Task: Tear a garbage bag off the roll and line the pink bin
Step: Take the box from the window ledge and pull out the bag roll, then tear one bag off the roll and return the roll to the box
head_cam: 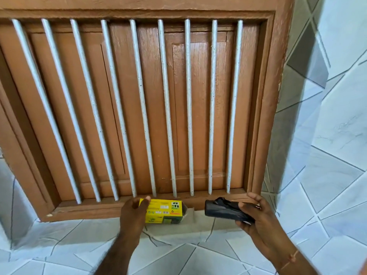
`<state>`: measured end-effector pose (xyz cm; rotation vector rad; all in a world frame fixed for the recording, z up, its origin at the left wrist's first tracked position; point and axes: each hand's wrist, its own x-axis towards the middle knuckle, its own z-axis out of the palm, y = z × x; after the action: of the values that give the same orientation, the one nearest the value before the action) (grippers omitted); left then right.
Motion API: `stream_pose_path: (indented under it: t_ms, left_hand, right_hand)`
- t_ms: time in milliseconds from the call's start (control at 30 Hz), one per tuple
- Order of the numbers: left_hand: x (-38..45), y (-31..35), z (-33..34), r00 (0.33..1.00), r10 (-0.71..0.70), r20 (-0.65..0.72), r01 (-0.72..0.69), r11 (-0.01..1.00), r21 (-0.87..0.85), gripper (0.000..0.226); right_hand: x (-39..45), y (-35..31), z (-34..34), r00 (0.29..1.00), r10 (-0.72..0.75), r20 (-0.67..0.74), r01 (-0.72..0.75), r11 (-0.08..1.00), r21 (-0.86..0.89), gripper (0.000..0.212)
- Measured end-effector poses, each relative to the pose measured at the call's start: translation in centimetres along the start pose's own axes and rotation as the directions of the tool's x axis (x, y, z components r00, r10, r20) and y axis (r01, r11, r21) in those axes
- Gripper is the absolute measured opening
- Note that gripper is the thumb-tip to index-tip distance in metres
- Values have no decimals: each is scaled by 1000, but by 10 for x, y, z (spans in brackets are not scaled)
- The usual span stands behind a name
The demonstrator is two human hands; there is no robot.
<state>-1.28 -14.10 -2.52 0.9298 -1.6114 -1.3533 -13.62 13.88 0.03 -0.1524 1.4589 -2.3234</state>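
A yellow garbage-bag box (165, 211) lies on its side on the window sill, and my left hand (134, 212) grips its left end. To the right, my right hand (256, 213) holds a black roll of garbage bags (224, 210) just above the sill, with a loose crumpled end sticking up at its top. The two hands are about a hand's width apart. The pink bin is not in view.
A brown wooden window (198, 116) with shut shutters and several white vertical bars (167, 108) fills the view. Its wooden sill (89, 209) runs below. Grey-white tiled wall (327, 155) surrounds it on the right and beneath.
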Motion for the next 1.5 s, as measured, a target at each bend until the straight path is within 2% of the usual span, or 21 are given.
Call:
stream_pose_path:
  t_ms: [100,167,200,367,433,500,533,567,633,667,700,733,767,833,1000,1067,1200,1267,1367,1500]
  left_hand:
    - [5,-7,1,993,120,-7,-114,954,278,22]
    - [11,-24,-1,975,217,45,-212,851,481,18]
    - [12,-33,-2,969,239,63,-236,817,527,16]
    - [-6,-35,-2,962,263,79,-263,798,543,15]
    - [-16,-22,-1,937,347,27,-297,756,583,16]
    - [-36,4,-1,883,468,23,-410,747,524,18]
    - [-51,21,0,877,464,124,-469,771,431,23]
    - [-66,36,2,866,400,300,-488,807,332,33]
    - [-86,60,9,738,199,644,-480,826,295,62]
    - [-91,65,13,661,132,738,-484,827,286,67]
    - [-92,66,16,610,114,784,-478,842,250,60]
    - [-91,67,17,591,122,797,-460,863,209,44]
    - [-91,67,18,604,131,786,-435,880,188,30]
    - [-91,65,19,655,150,741,-373,917,144,18]
    - [-104,63,25,842,142,521,-159,987,-12,12]
    - [-111,64,30,852,155,500,-154,987,-42,14]
    - [-118,62,37,848,187,496,-214,977,-2,24]
    - [-117,62,39,874,164,458,-186,983,3,25]
    - [-112,66,40,924,80,375,-71,997,-39,26]
    - [-100,74,35,938,12,347,40,989,-144,25]
  right_hand:
    - [-4,-1,2,1000,5,25,-4,999,-42,43]
    - [-6,-1,3,999,14,38,-13,999,-46,44]
    - [-7,-1,3,999,15,42,-14,999,-40,43]
    - [-9,4,6,999,11,50,-8,998,-60,45]
    - [-11,5,10,997,-4,74,10,997,-80,46]
    - [-13,4,15,993,-21,112,36,990,-134,46]
    - [-15,5,18,990,-25,136,48,984,-172,47]
    - [-16,5,21,986,-21,167,56,976,-210,50]
    - [-19,7,27,972,-4,234,71,958,-279,57]
    - [-22,7,31,965,3,261,80,949,-306,59]
    - [-24,7,36,958,7,285,90,941,-325,60]
    - [-26,7,39,953,9,304,99,936,-337,60]
    - [-28,5,42,948,7,319,106,935,-338,59]
    - [-30,3,46,948,2,318,96,952,-292,60]
    - [-42,29,55,968,110,225,-108,994,-23,59]
    - [-52,44,61,942,195,272,-210,977,27,52]
    - [-60,56,67,898,304,318,-389,887,250,43]
    - [-61,55,68,891,331,310,-422,856,299,44]
    - [-58,51,63,892,352,282,-439,821,364,50]
    - [-56,43,59,904,368,220,-428,800,420,49]
